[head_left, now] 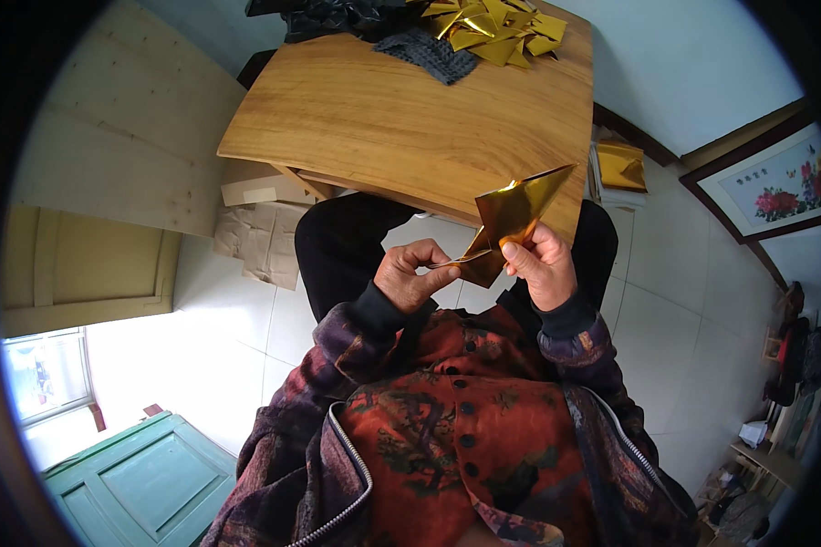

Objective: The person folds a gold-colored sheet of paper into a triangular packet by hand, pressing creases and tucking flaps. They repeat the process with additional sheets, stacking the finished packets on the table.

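Observation:
Between my two hands, above my lap at the table's near edge, is a partly folded sheet of shiny gold foil paper (pixel 511 211). My left hand (pixel 412 276) pinches its lower left corner between thumb and fingers. My right hand (pixel 542 264) grips the paper at its right side, the thumb lying on top of a fold. A pointed flap stands up toward the upper right. Some of the folds are hidden behind my fingers.
A wooden table (pixel 383 118) stands in front of me. On its far side lie a heap of folded gold paper pieces (pixel 502 32), a dark grey knitted cloth (pixel 426 56) and a black plastic bag (pixel 342 20). Gold sheets (pixel 621 166) are stacked low beside the table's right side.

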Demonstrator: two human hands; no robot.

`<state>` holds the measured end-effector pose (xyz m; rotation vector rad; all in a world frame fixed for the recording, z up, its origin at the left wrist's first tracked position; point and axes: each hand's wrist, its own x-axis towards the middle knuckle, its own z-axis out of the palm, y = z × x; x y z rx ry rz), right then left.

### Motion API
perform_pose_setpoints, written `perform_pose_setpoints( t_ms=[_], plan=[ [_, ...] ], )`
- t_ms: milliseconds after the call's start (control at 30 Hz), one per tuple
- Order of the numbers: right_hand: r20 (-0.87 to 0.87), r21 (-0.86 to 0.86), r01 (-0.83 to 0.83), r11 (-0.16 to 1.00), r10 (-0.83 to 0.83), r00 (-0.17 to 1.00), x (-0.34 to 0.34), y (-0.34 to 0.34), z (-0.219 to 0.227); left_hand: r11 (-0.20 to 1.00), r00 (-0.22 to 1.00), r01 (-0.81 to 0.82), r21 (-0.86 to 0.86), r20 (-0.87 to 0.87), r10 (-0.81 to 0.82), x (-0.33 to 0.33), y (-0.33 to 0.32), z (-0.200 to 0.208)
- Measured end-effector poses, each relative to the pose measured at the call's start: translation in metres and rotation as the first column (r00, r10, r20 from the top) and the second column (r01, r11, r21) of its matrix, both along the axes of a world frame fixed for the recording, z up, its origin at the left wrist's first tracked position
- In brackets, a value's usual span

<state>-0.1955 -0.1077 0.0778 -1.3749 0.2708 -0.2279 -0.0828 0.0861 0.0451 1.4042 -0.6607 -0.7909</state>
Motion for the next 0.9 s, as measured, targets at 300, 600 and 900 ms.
perform_pose_setpoints(
  t_ms=[300, 600, 900],
  plan=[
    [-0.044, 0.041, -0.007, 0.999, 0.008, 0.999, -0.002, 0.002, 0.004, 1.0, 0.993, -0.002, 0.003, -0.121, 0.003, 0.001, 0.001, 0.003],
    [-0.003, -0.046, -0.025, 0.999, 0.025, 1.0, 0.001, -0.005, -0.007, 0.996, 0.932, 0.035, 0.087, 0.357, -0.064, 0.016, -0.022, 0.023],
    [0.172, -0.544, 0.032, 0.839, 0.074, 0.982, 0.03, -0.054, -0.018, 0.997, 0.438, -0.037, -0.075, 0.895, 0.084, 0.076, -0.087, 0.015]
  ],
)
